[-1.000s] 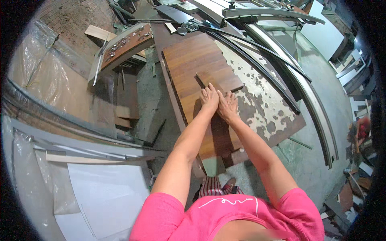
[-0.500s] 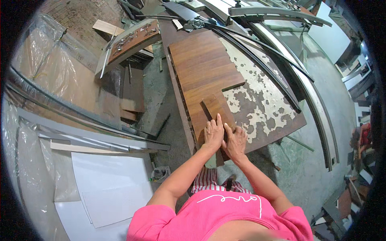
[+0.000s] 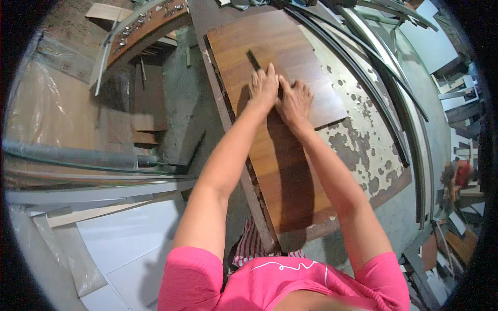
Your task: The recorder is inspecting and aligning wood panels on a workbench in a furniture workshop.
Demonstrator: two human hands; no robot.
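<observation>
Wood-grain panel (image 3: 282,155): flat on the table, long axis running away from us

Far end leans left; near end sits close to our waist. Left long edge runs just beside the brown table's (image 3: 213,18) left edge. On the right, patchy pale coating (image 3: 381,150) shows on the tabletop, with a black rail (image 3: 397,142) beyond it.

We have both hands side by side on the panel's far half, palms down. Left hand (image 3: 264,88) has fingers extended forward; right hand (image 3: 295,103) has fingers slightly spread. A dark-edged piece (image 3: 253,59) pokes out past our left fingers, visible edge pointing away and left. Blurred; can't tell if we're gripping it.
</observation>
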